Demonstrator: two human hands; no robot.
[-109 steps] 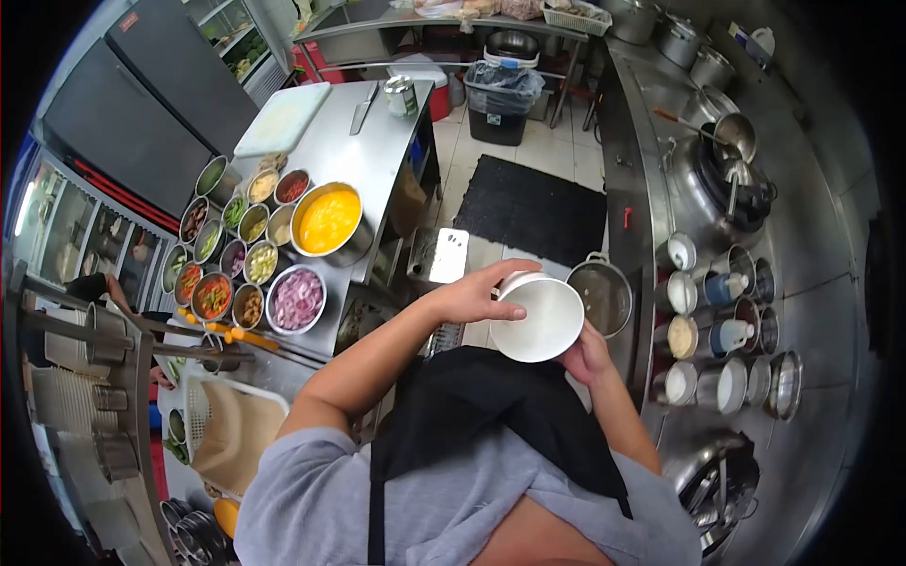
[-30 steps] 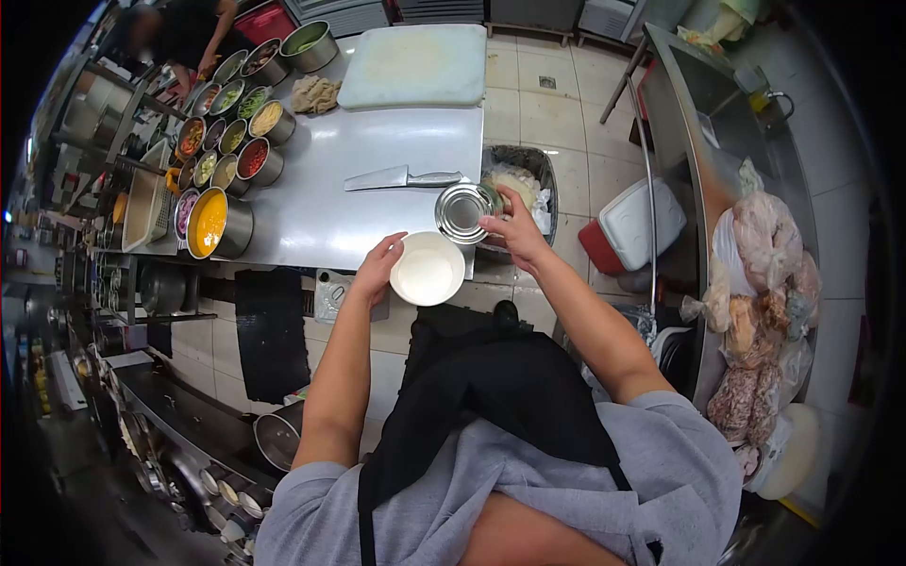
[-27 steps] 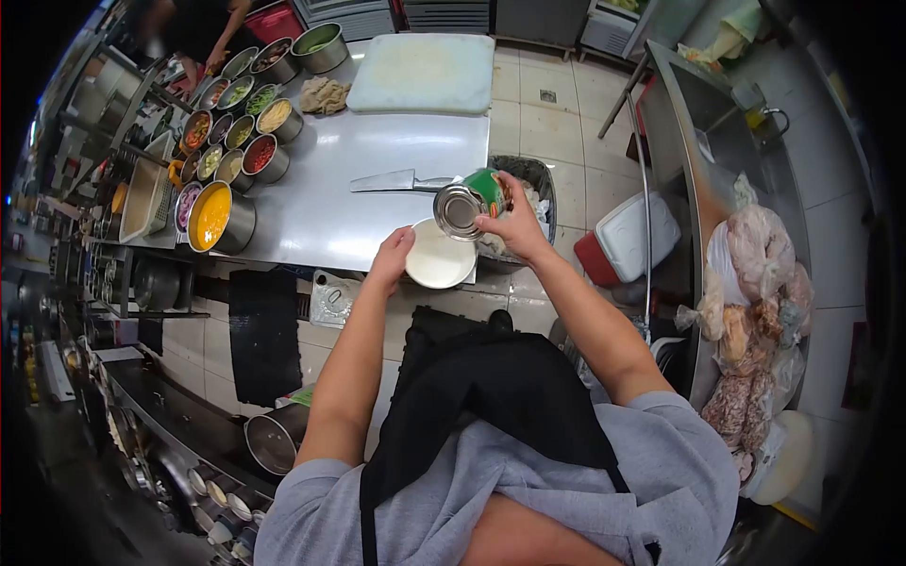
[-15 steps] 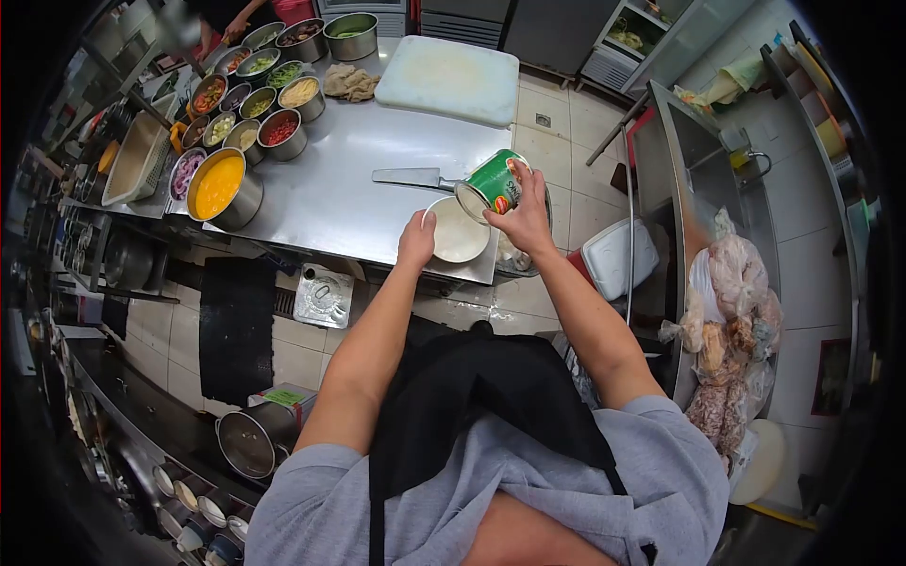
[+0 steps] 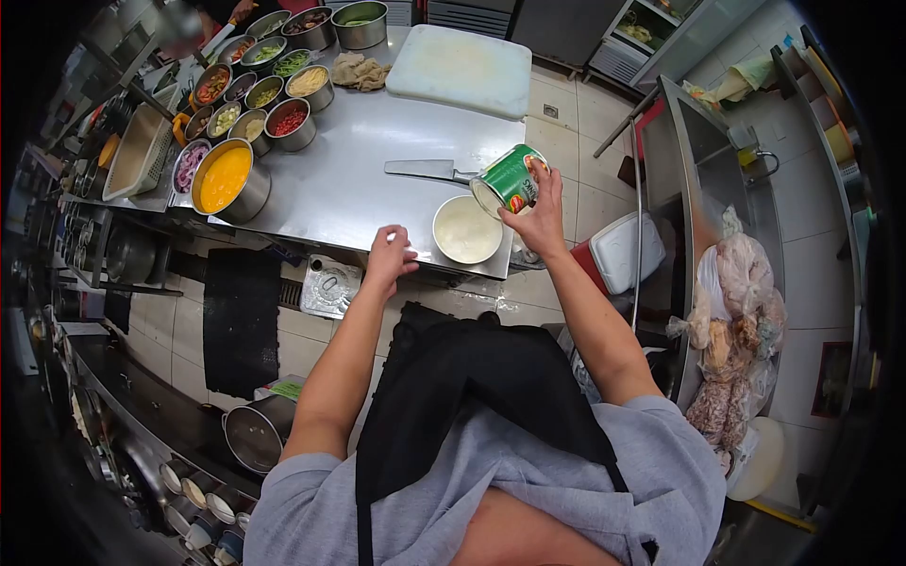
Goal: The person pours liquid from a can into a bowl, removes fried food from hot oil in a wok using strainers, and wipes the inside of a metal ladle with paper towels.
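Note:
A green labelled tin can (image 5: pixel 512 176) is tilted in my right hand (image 5: pixel 541 219), its mouth facing down and left. Below it stands a white bowl (image 5: pixel 466 232) filled with a creamy white liquid, near the steel table's front corner. My left hand (image 5: pixel 389 259) hovers left of the bowl at the table edge, apart from it, fingers loosely bent and spaced with nothing in them. Behind the bowl lies a wide metal blade (image 5: pixel 418 169); its handle end is partly hidden by the can.
On the left of the steel table (image 5: pixel 349 193) stand several metal containers of chopped ingredients and a pot of yellow liquid (image 5: pixel 225 179). A white cutting board (image 5: pixel 460 72) and a crumpled cloth (image 5: pixel 360 72) lie at the back. Bagged food (image 5: pixel 736 302) fills the right counter. Another person's hand shows top left.
My left hand has let go of the bowl's rim and moved left, off it. The can stays tilted over the bowl in my right hand. The view has shifted slightly.

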